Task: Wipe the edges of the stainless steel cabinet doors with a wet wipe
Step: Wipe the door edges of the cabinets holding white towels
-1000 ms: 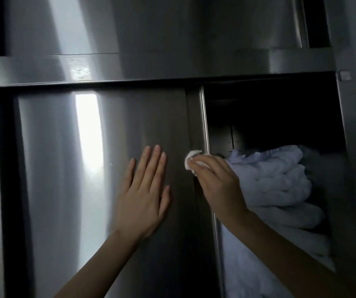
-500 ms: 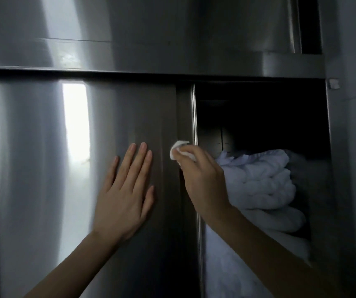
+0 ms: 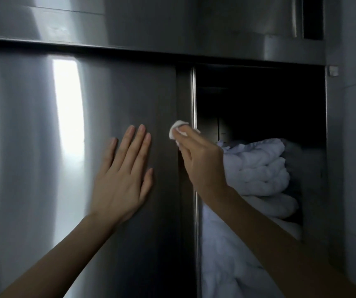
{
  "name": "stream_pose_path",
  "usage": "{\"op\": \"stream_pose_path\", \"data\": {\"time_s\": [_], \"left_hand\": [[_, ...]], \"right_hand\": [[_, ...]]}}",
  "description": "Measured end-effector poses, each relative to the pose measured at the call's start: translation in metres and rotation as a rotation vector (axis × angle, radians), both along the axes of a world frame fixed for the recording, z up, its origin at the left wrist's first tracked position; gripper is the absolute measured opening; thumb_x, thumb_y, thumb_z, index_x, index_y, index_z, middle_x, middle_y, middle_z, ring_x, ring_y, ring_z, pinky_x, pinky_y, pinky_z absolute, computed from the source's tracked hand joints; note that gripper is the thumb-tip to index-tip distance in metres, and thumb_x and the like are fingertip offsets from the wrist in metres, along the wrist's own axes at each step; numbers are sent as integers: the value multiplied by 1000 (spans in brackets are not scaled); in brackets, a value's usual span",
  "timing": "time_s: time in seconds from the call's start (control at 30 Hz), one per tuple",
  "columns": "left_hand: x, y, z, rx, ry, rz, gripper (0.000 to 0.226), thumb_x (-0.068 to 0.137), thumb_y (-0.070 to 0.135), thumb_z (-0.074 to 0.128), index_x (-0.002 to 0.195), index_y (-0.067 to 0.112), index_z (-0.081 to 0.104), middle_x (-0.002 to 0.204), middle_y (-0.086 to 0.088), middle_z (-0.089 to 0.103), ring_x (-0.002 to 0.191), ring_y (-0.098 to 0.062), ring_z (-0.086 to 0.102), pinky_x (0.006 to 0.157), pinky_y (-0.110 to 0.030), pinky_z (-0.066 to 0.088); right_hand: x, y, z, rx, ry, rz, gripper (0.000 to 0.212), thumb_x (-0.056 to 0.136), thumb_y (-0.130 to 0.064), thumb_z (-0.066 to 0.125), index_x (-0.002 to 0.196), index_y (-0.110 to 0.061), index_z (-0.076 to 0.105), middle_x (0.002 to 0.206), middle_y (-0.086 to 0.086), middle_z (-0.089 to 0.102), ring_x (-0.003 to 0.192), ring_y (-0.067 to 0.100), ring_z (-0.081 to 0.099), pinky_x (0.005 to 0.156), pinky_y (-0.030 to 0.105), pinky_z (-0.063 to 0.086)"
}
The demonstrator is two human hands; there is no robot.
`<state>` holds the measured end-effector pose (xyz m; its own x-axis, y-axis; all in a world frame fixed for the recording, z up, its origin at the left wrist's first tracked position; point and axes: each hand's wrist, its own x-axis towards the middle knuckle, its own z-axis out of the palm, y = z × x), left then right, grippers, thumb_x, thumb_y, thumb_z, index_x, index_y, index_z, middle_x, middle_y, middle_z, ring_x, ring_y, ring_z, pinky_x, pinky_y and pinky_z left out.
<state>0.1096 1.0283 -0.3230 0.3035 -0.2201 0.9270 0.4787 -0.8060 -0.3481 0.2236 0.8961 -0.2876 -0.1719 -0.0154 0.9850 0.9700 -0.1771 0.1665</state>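
1. The stainless steel cabinet door (image 3: pixel 43 158) fills the left half, and a bright streak of reflected light (image 3: pixel 67 117) runs down it.
2. The left hand (image 3: pixel 121 183) lies flat on that door, right of the streak. Its grip is spread, with the fingers straight, pointing up and holding nothing.
3. Just right of the fingertips runs the door edge (image 3: pixel 185 100), a narrow upright strip with a shiny lip beside the dark opening.
4. The wet wipe (image 3: pixel 175 130), a small white wad, sits against this strip, level with the left fingertips.
5. The right hand (image 3: pixel 204 166) holds the wipe from the right. Its grip pinches the wad in curled fingertips.
6. Behind that hand the open compartment (image 3: pixel 258 100) is dark above, with folded white bedding (image 3: pixel 258 168) piled inside.
7. Farthest right stands the steel side frame (image 3: pixel 355 168), with a small pale fitting (image 3: pixel 333 70) near its top.
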Motion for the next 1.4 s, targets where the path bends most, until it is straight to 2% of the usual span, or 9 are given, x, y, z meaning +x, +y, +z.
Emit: {"op": "stream_pose_path", "data": {"time_s": [0.2,0.33,0.43,0.57,0.7,0.87,0.97,1.2,1.4], "left_hand": [[-2,0,-7,24,37,-38,63,99,36,32,151,2,28,160,-14,22,149,-24,17,119,-47,20],[0,-4,-45,-3,91,-48,63,98,36,34,151,2,29,160,-14,22,149,-25,17,120,-46,19],[0,-4,-69,20,126,-45,62,97,34,37,150,1,29,159,-14,23,149,-26,18,120,-46,19],[0,-4,-71,44,124,-32,62,98,33,39,150,1,29,159,-15,23,149,-26,19,119,-47,21],[1,-3,-71,49,120,-22,62,99,34,36,151,2,29,159,-15,24,149,-27,18,120,-46,19],[2,-2,-72,51,113,-37,62,98,33,38,151,1,28,159,-14,23,149,-27,17,120,-46,18],[2,-3,-72,61,104,-36,62,98,32,39,151,1,28,159,-15,23,149,-27,17,120,-46,17],[-1,-3,-77,92,110,-88,60,97,27,44,150,0,30,157,-18,26,148,-28,21,121,-43,18],[-8,2,-135,131,222,-59,63,96,29,44,151,1,28,158,-17,24,148,-29,20,121,-44,18]], "right_hand": [[-7,9,15,55,143,69,22,79,8,66,100,3,71,102,14,71,94,23,68,97,15,36],[-14,6,-86,48,206,8,29,86,-9,49,105,-3,70,107,11,70,100,21,67,97,22,43],[-15,-4,-155,-26,151,-28,26,87,-8,52,105,-3,70,110,11,69,105,20,65,99,25,45],[-8,-5,-129,-25,116,13,26,87,-7,51,102,0,71,105,13,70,104,16,59,103,14,36],[-12,4,-97,37,184,23,28,85,-10,51,104,0,70,104,13,70,99,21,65,99,20,39],[-15,3,-186,31,239,-12,26,96,-13,49,104,-1,70,107,13,70,102,20,66,97,26,46],[-20,-6,-243,-45,223,-44,36,102,-18,39,100,-1,71,105,12,70,100,19,66,100,20,42],[-16,1,-159,46,240,74,27,84,-3,51,101,2,71,101,15,71,95,21,65,99,13,37],[-22,7,-266,38,361,89,22,90,-10,55,104,0,69,107,15,70,103,22,66,100,18,43]]}}
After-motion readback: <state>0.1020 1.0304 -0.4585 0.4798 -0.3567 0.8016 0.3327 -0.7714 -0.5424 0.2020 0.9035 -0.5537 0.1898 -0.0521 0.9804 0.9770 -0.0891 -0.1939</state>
